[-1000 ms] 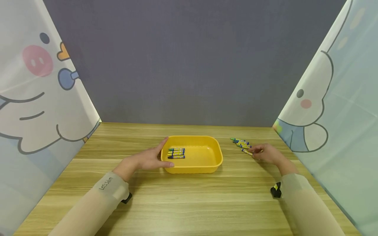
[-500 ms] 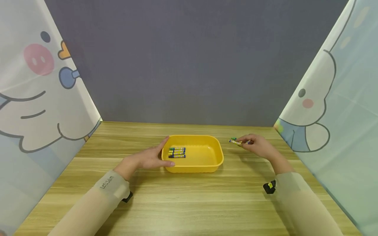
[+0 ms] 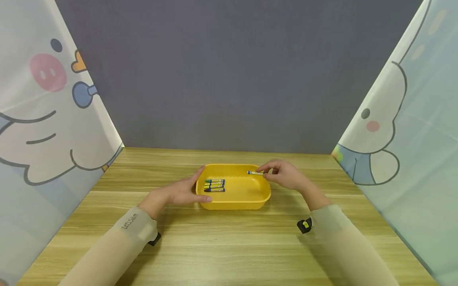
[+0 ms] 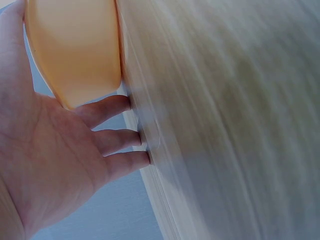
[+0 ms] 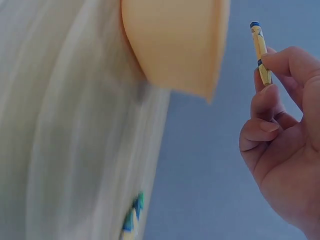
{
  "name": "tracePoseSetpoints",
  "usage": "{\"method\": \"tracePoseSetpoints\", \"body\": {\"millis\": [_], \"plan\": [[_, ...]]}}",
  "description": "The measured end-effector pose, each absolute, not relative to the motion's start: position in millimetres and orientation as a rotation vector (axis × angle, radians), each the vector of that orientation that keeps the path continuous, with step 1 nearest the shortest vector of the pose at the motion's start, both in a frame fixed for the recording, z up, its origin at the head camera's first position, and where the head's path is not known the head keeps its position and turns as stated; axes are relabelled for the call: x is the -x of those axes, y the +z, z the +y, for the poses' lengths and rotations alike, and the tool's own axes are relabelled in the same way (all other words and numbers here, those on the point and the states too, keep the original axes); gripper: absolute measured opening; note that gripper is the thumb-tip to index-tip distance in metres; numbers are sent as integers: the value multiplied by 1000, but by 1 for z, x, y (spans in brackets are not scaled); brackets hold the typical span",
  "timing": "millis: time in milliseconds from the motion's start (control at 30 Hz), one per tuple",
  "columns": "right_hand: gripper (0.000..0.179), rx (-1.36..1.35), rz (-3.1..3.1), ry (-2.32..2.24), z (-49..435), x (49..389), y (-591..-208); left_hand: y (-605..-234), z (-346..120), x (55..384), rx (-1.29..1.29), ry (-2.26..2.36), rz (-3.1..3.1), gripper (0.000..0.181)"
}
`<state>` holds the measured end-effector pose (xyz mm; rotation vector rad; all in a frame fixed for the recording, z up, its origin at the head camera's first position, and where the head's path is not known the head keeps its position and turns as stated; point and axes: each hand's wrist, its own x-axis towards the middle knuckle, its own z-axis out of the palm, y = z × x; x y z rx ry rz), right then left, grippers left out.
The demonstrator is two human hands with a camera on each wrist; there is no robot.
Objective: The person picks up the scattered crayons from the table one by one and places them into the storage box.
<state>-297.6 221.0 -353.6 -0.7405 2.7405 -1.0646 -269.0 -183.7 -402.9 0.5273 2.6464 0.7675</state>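
Observation:
My left hand point(image 3: 180, 192) rests against the left end of the yellow plastic tray point(image 3: 236, 205), thumb along the near rim. In the left wrist view its fingers point(image 4: 112, 136) are straight, their tips at the tabletop under the tray's end. A yellow-wrapped crayon point(image 3: 253, 172) with a blue end is pinched between thumb and fingers of my right hand point(image 3: 286, 174), over the tray's far right corner. Several crayons point(image 3: 214, 185) lie side by side inside the tray at its left, with green, yellow and dark tips.
In the right wrist view, loose crayons point(image 5: 132, 217) lie on the table behind my right hand; the hand hides them in the head view. A wooden tabletop point(image 3: 229, 246) meets a dark grey panel point(image 3: 229, 79) at the back. Cartoon-printed sheets hang on both sides.
My right hand has picked up a crayon from the pile on the right and carried it left and over the tray. The left hand stays where it was.

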Motion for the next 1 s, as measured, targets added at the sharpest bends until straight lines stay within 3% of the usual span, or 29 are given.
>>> {"method": "tracePoseSetpoints", "body": {"millis": [667,1000], "plan": [[25,799,2586,-1164,116,302,-391,-401,-182,268,-519,710,2686,128],[26,786,2526,-1226,95,306,-409,-403,-184,270,-523,701,2685,129]]}}
